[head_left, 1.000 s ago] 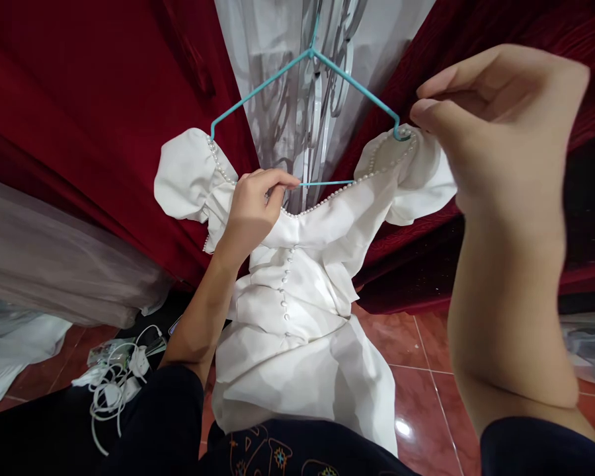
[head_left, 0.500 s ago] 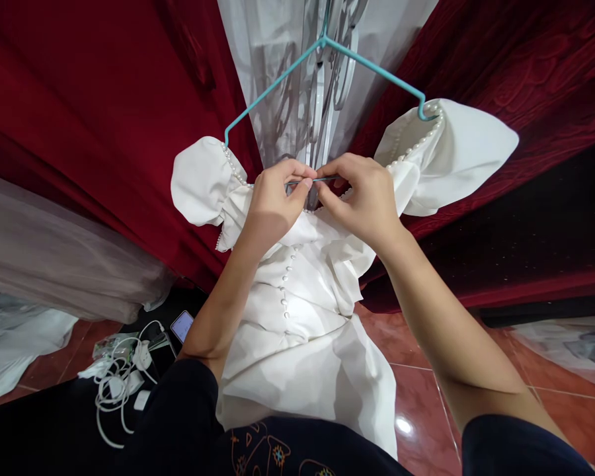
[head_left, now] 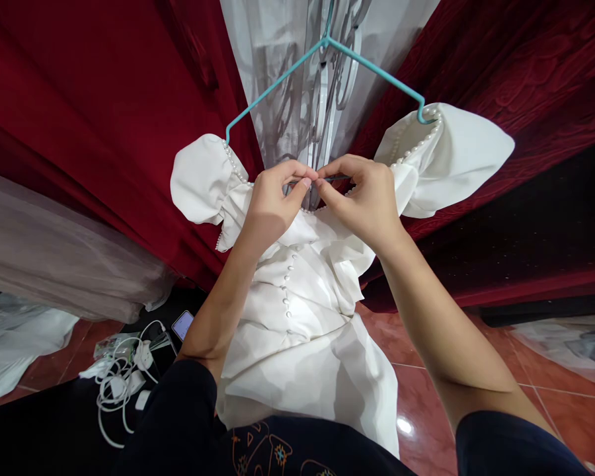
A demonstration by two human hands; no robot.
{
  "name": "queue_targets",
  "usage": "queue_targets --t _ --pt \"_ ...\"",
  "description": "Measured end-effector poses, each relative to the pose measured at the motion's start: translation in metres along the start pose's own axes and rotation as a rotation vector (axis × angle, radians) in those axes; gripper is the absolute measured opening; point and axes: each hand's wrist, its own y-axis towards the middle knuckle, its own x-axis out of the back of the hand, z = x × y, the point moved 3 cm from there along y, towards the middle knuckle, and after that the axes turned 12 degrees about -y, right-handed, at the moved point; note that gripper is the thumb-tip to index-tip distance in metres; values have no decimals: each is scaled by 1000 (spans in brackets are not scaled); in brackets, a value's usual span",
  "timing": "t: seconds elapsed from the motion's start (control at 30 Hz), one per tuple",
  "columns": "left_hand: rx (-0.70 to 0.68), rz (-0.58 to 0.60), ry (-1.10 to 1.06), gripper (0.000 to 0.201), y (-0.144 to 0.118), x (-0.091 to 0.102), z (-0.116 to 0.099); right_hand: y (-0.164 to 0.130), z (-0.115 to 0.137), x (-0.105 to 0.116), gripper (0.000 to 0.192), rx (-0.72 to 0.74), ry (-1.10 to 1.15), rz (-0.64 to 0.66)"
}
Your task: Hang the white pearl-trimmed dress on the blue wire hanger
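Observation:
A white dress (head_left: 302,284) with puffed sleeves, pearl-beaded edges and a row of covered buttons hangs from a thin teal hanger (head_left: 277,79). My left hand (head_left: 277,198) and my right hand (head_left: 364,195) meet at the top of the bodice, just above the neckline. Both have thumb and forefinger pinched together, the fingertips nearly touching. A thin dark line runs level behind the fingers on both sides. It may be the hanger's lower bar or a strand; I cannot tell which. What lies between the fingertips is hidden.
Dark red drapes (head_left: 104,99) flank a white metal scrollwork piece (head_left: 322,106). At lower left, a tangled white cable (head_left: 123,390) and a lit phone (head_left: 182,325) rest on a black surface. Sheer pale fabric (head_left: 59,244) hangs at left. Red tiles (head_left: 421,403) cover the floor.
Both hands stay pinched together in nearly the same place, with the right fingers shifted very slightly. The hanger and dress have moved only a little in view.

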Motion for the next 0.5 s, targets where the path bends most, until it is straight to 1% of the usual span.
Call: queue_targets --t 0.1,0.2,0.33,0.43,0.5 --pt "-24 21 -30 24 -1 1 -3 2 0 -2 9 -36 45 14" --pt "-29 41 -12 26 -1 3 -7 2 1 -2 12 -67 73 17" --pt "-58 71 13 25 -2 6 -12 0 6 -3 8 -102 68 0" --pt "-77 102 60 25 -4 9 -14 0 9 -4 9 -116 63 -23" --pt "-101 95 124 27 -7 11 -14 0 9 -6 8 -123 70 -41"
